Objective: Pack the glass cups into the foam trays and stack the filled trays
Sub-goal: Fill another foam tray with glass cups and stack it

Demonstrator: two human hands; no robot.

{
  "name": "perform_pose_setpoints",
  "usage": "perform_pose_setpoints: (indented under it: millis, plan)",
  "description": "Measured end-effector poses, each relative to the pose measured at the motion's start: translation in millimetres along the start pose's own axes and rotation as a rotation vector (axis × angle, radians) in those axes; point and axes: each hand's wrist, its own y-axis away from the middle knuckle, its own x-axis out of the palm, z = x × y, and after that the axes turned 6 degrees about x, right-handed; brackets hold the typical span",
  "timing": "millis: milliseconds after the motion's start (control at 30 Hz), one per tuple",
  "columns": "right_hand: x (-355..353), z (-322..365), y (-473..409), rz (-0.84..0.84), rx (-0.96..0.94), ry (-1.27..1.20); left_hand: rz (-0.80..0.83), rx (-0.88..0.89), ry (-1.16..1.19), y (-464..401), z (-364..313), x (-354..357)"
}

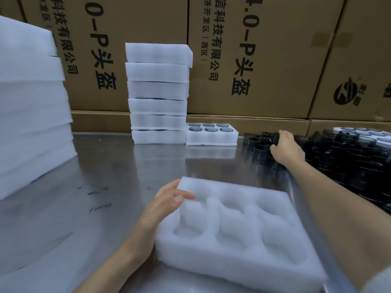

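Observation:
A white foam tray (239,235) with empty round pockets lies on the steel table right in front of me. My left hand (169,199) grips its left edge, thumb on top. My right hand (285,148) reaches out to the right and closes around a dark glass cup (276,138) at the near edge of a crowd of dark glass cups (342,157). Further back, a foam tray filled with cups (211,135) sits beside a tall stack of foam trays (157,92).
A big pile of white foam trays (31,102) rises at the left edge of the steel table (110,176). Brown cardboard boxes (264,56) form a wall behind. Another filled tray (364,132) shows at the far right behind the cups.

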Motion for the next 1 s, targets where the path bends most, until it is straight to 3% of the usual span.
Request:
perform_pose_setpoints:
  millis: [233, 400, 500, 633, 733, 1000]
  plan:
    - [-2, 4, -2, -0.125, 0.015, 0.031, 0.103, 0.072, -0.089, -2, 10, -5]
    - [-20, 25, 36, -0.194, -0.102, -0.309, 0.067, 0.07, 0.063, 13, 12, -7]
    - [-35, 45, 73, -0.037, -0.074, -0.631, 0.071, 0.057, 0.083, 13, 15, -7]
    - [-58, 65, 132, 0.403, 0.007, -0.987, 0.069, 0.03, 0.074, 13, 15, -6]
    - [-64, 69, 167, 0.529, -0.075, -0.941, 0.053, 0.032, 0.049, 14, 14, -5]
    - [-63, 71, 218, 0.507, -0.554, -0.565, -0.066, 0.05, 0.073, 18, 10, 1]
